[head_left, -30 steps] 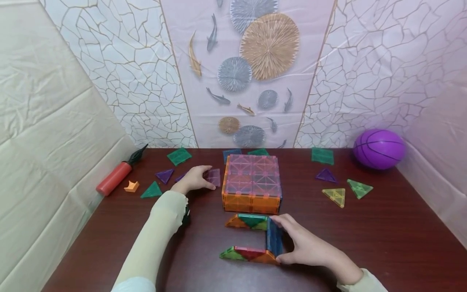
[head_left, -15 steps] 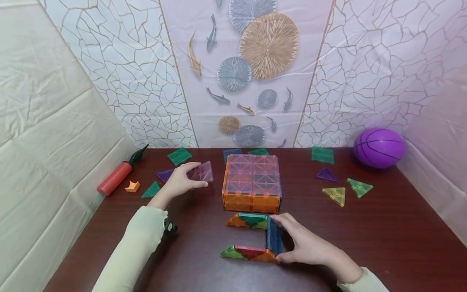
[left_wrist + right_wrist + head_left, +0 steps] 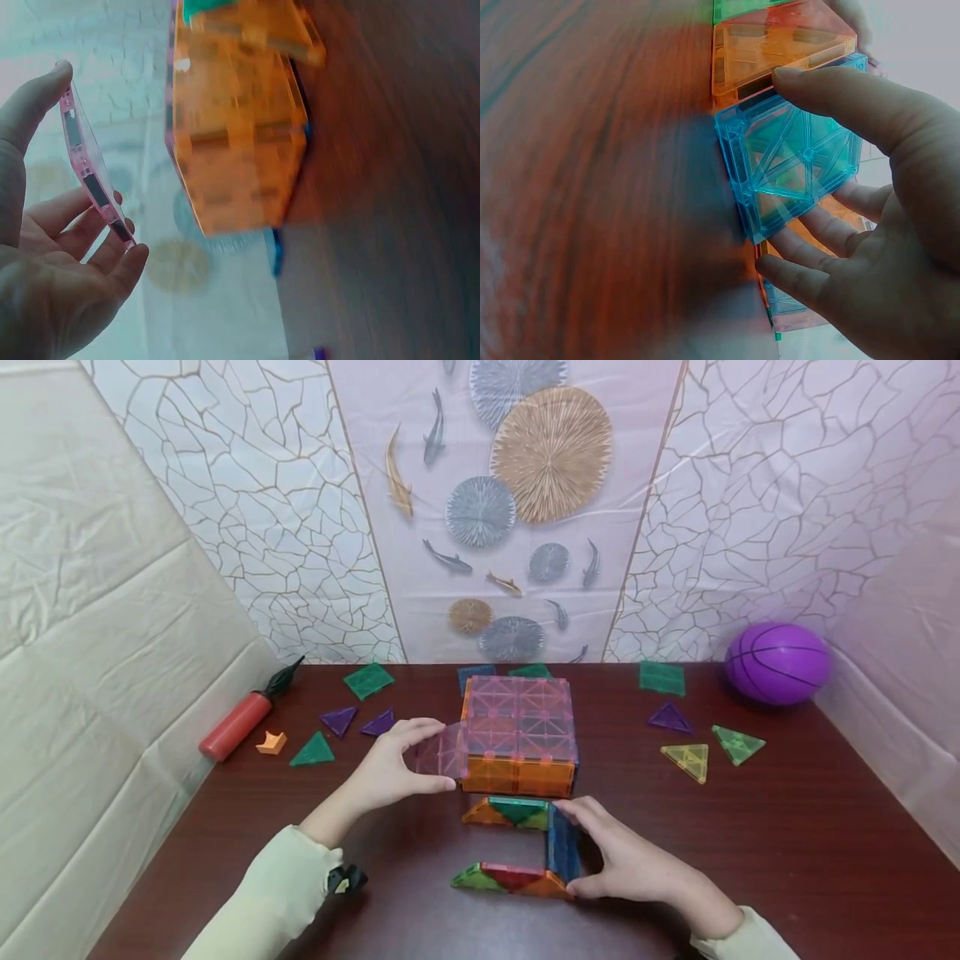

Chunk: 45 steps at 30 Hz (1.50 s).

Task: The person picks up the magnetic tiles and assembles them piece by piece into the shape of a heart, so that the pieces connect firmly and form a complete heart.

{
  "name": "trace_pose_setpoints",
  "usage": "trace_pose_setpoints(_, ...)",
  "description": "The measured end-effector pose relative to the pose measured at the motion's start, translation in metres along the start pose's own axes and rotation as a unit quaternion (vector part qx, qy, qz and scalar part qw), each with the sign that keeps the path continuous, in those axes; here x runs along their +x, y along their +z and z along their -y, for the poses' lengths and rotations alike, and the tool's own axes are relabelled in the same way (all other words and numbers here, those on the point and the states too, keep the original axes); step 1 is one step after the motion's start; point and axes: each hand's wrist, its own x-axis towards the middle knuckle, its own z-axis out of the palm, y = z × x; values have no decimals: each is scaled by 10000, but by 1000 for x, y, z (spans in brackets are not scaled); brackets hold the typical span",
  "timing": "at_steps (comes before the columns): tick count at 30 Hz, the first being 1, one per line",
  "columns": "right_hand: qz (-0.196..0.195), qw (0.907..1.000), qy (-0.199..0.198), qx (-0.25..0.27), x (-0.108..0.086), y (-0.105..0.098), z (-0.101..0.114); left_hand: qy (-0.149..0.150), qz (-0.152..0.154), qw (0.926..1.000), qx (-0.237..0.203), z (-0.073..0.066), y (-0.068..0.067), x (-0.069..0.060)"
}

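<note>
In the head view my left hand [image 3: 384, 772] holds a translucent pink square magnetic tile [image 3: 441, 753] by its edges, thumb on one side and fingers on the other. The tile is lifted beside the left side of a box of magnetic tiles [image 3: 517, 775], orange-walled with a pink top. My right hand [image 3: 641, 864] grips an upright blue magnetic tile [image 3: 799, 161] between thumb and fingers. Two low standing strips meet that blue tile: a back strip [image 3: 517, 812] in orange and green, and a front strip [image 3: 510, 878] in green, red and orange.
Loose triangle tiles lie on the left, including a green one [image 3: 312, 749], and on the right, including a yellow one [image 3: 688, 762]. A red pump [image 3: 236, 727], a small orange crown-shaped piece [image 3: 272, 742] and a purple ball [image 3: 777, 664] stand near the table's sides.
My left hand has picked the pink tile up from the table left of the box and brought it nearer to me. The right hand stays at the blue tile.
</note>
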Motion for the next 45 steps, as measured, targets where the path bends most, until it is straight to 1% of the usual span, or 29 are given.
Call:
trace_pose_setpoints(4,59,9999,89,10,0,0,0,247,99,9996,-16,-13,10,-5)
trace_pose_setpoints(12,75,9998,195,-36,1,-1,2,719,462,9963,60,-32,35,-11)
trace_pose_setpoints(15,65,9997,218,-69,1,-2,3,781,629,9950,-7,-38,42,-14)
trace_pose_setpoints(19,53,9997,212,-66,1,-1,3,707,847,9939,-62,-43,53,-16)
trace_pose_setpoints(23,17,9998,190,-78,1,0,2,671,1003,9927,15,-45,62,-16)
trace_pose_setpoints(28,23,9998,180,-88,1,-1,3,856,1038,9908,133,-48,70,-16)
trace_pose_setpoints(34,-38,9998,140,-150,1,-1,3,1004,966,9884,609,-50,79,-17)
trace_pose_setpoints(39,-116,9996,61,-243,2,0,4,1058,899,9863,889,-50,85,-18)
trace_pose_setpoints(45,-70,9997,98,-207,1,0,4,1009,897,9865,923,-50,86,-19)
